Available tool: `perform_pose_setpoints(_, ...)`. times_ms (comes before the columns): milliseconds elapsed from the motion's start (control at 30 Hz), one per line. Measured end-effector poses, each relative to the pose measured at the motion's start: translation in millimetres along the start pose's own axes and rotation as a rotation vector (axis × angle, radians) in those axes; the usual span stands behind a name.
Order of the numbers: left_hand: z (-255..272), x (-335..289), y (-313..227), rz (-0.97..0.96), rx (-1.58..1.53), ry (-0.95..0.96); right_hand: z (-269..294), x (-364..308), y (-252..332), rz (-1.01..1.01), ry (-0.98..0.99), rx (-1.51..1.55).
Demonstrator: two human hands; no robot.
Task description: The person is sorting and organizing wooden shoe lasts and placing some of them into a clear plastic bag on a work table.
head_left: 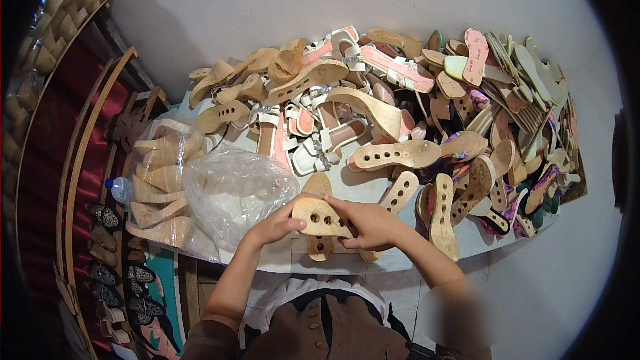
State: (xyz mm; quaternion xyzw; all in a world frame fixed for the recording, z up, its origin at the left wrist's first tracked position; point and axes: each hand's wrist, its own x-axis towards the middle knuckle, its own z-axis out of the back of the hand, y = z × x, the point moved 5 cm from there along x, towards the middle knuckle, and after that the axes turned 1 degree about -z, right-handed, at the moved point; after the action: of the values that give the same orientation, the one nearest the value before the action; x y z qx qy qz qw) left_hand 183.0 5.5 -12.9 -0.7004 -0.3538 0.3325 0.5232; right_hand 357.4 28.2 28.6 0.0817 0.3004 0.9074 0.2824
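Between my two hands is a pale wooden shoe sole point(308, 209) with round holes in its underside. My left hand point(272, 227) grips one end, its thumb on the edge. Wrapped round the other end is my right hand point(372, 223), which covers part of it. Directly below, another wooden sole point(319, 188) lies on the table, partly hidden by the held one. Just right of my right hand, a holed wooden sole point(401, 190) rests near the table's front edge, and a longer one point(443, 217) lies beyond it.
A clear plastic bag point(237, 183) lies left of my hands, beside wrapped wooden soles point(160, 177). White sandals point(320, 150) and more wooden soles pile up behind. Stacked thin insoles point(520, 70) fill the far right. A shoe rack point(90, 133) and a blue-capped bottle point(120, 190) stand left.
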Motion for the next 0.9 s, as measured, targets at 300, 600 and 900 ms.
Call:
perform_pose_setpoints(300, -12, 7, 40, -0.006, 0.165, -0.484, -55, 1, -64, -0.601, -0.441, 0.463)
perform_pose_setpoints(600, -10, -7, 109, 0.087, 0.172, -0.669, -81, 26, -56, -0.662, -0.536, 0.55)
perform_pose_setpoints(900, -10, -10, 114, 0.186, -0.152, -0.685, -98, 33, -49, -0.704, -0.506, 0.379)
